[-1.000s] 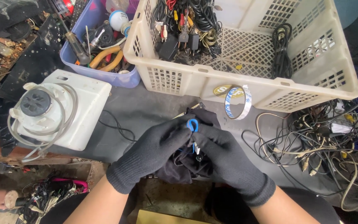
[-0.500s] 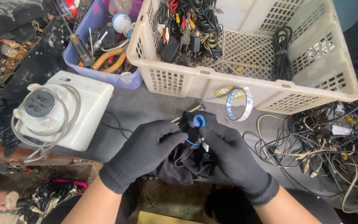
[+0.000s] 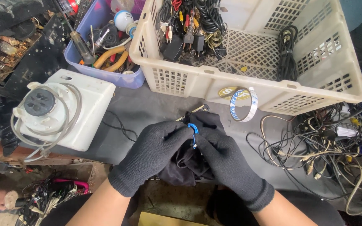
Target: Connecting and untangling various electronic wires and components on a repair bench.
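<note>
Between the gloved fingertips of both hands, near the front edge of the grey tabletop, a small blue twist tie (image 3: pixel 193 133) is pinched. The left hand (image 3: pixel 156 155) and the right hand (image 3: pixel 227 163) are seen in black knit gloves, thumbs and forefingers drawn together on the tie from either side, so that neither hand is nearer than the other. The tie's long axis runs roughly up and down in the view, from a loop at the top to a loose end hanging just below the fingers. Under the hands a bundle of black cable (image 3: pixel 189 163) is gathered, partly hidden by the palms; its far end, with a small plug, pokes out toward the back.

Beyond the fingers, a strip of bare tabletop (image 3: pixel 147 111) is left before the cream plastic basket (image 3: pixel 256 92) of cables. A ring of flat blue-and-white ribbon (image 3: pixel 244 104) leans against the basket wall, near the right hand. To the left a white plastic housing (image 3: pixel 63 111) with coiled tubing is set, well apart. To the right a tangle of loose wires (image 3: pixel 327 146) crowds the edge, so open room lies mostly leftward and toward the front.
</note>
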